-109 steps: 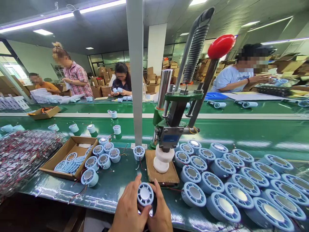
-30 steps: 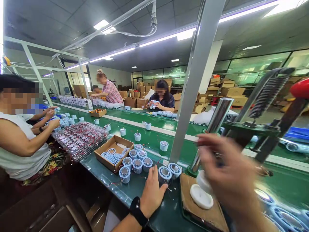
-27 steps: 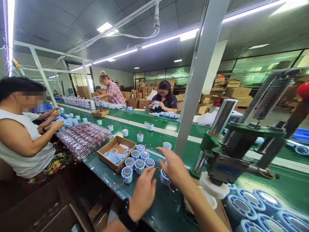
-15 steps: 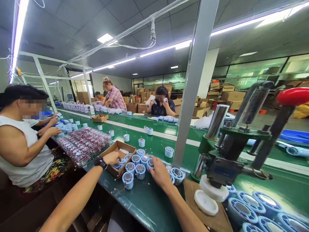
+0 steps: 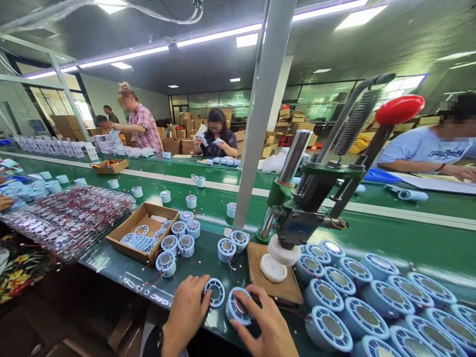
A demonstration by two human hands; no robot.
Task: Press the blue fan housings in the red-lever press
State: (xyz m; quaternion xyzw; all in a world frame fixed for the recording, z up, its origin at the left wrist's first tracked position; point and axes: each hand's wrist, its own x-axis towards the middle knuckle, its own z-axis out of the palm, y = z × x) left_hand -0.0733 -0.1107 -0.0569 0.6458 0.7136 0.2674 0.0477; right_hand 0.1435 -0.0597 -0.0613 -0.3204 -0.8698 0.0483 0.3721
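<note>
My left hand [image 5: 187, 306] pinches a flat light-blue slotted ring [image 5: 222, 287] between thumb and fingers, just above the bench edge. Beside it, my right hand [image 5: 268, 320] grips a light-blue round motor housing [image 5: 231, 308] with a silver disc in its top. Ring and housing are close but apart. Several similar rings lie in an open cardboard box [image 5: 111, 240] to the left. Next to that box stand several loose housings [image 5: 166, 264] with thin wires. A hand press [image 5: 297, 228] with a red-knobbed lever and white round pads rises beyond my right hand.
Many ring-topped housings [image 5: 329, 329] crowd the bench right of the press. A grey post [image 5: 256, 129] stands behind. Wired parts in clear trays [image 5: 70, 213] lie left. The green conveyor [image 5: 208, 218] carries spaced housings. Co-workers [image 5: 215, 139] sit or stand across the line.
My left hand has left the cardboard box with a ring. My right hand has taken a housing from the group and brought it nearer me. The view has swung right.
</note>
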